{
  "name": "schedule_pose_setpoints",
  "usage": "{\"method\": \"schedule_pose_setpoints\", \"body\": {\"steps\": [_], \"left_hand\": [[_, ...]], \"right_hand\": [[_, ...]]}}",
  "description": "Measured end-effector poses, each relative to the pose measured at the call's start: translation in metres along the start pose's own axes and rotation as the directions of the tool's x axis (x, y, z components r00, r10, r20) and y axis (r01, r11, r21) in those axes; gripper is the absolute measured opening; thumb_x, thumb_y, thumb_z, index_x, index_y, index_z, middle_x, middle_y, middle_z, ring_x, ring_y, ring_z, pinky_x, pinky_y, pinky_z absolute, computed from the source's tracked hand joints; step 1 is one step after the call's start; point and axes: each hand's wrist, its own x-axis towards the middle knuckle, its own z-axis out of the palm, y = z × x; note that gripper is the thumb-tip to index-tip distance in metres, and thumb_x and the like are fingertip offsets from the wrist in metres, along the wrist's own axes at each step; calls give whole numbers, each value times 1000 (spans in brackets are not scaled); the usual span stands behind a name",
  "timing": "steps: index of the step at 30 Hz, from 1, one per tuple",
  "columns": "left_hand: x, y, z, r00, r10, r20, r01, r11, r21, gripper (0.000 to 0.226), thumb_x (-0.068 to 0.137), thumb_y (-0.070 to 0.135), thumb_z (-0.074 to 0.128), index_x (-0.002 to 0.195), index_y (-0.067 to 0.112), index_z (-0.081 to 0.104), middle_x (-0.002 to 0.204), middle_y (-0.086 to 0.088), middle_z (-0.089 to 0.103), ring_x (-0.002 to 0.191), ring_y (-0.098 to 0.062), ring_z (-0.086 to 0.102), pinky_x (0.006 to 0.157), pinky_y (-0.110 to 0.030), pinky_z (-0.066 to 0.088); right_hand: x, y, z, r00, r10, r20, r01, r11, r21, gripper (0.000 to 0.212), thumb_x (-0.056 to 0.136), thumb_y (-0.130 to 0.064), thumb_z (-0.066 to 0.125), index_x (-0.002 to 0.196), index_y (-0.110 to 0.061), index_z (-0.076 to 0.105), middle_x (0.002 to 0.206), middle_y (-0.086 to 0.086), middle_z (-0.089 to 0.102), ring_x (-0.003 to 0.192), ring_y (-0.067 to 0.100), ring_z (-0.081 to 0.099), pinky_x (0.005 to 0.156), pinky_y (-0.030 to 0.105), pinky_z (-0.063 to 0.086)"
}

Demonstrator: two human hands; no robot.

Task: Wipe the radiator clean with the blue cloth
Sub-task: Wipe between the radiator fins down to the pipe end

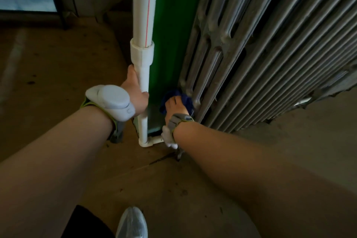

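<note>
A person bends low beside a grey radiator (260,60), the right hand (176,108) gripping a bunched blue cloth (185,98) and pressing it against the lower end of the radiator's nearest column. The left hand (136,92) is wrapped around a white pipe (144,75) that runs upright just beside it, apparently for balance. A green wall panel (173,35) shows between the pipe and the radiator.

To do this step well, the cloth would best be kept flat under the fingers and drawn along each rib in long strokes, then pushed into the grooves between ribs, where dust seems likely to collect. The cloth is bunched now, so little of it meets the metal. Most of the ribs stretch away above and to the right of the right hand, so much of the radiator looks left to wipe. The cloth lies under the right hand's fingers, near the left hand, with only the pipe and green panel between them.
</note>
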Motion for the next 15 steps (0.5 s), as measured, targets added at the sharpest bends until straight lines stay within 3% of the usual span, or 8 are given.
{"method": "schedule_pose_setpoints", "body": {"steps": [5, 8, 12, 15], "left_hand": [[-2, -1, -2, 999, 2, 52, 0, 1000, -24, 76, 95, 9, 45, 148, 27, -7, 145, -10, 35, 110, -37, 53, 90, -42, 43], [0, 0, -2, 998, -13, 62, 16, 999, -52, 78, 94, 9, 46, 147, 26, -10, 146, -9, 34, 116, -39, 50, 95, -44, 41], [7, 1, 4, 999, -28, 28, 31, 995, -97, 81, 93, 7, 48, 148, 23, -8, 146, -11, 33, 122, -36, 46, 102, -45, 38], [12, 2, 10, 998, -66, 1, 66, 991, -113, 79, 93, 6, 47, 148, 17, -7, 144, -19, 34, 124, -40, 42, 103, -48, 36]], "right_hand": [[-5, -8, 21, 971, -236, 29, 236, 972, -13, 39, 102, -25, 26, 134, -11, 41, 137, 9, 42, 126, 29, 33, 105, 39, 22], [-24, -5, 7, 957, -289, 6, 288, 957, 32, 38, 101, -26, 27, 132, -16, 46, 136, 7, 44, 124, 31, 35, 105, 44, 23], [-61, 17, -12, 950, -178, -255, 186, 983, 6, 42, 100, -25, 30, 137, -12, 43, 147, 9, 29, 132, 34, 23, 110, 47, 12], [-75, 30, -3, 956, -130, -261, 117, 991, -63, 44, 101, -24, 28, 141, -7, 38, 151, 12, 22, 136, 36, 17, 112, 48, 8]]}}
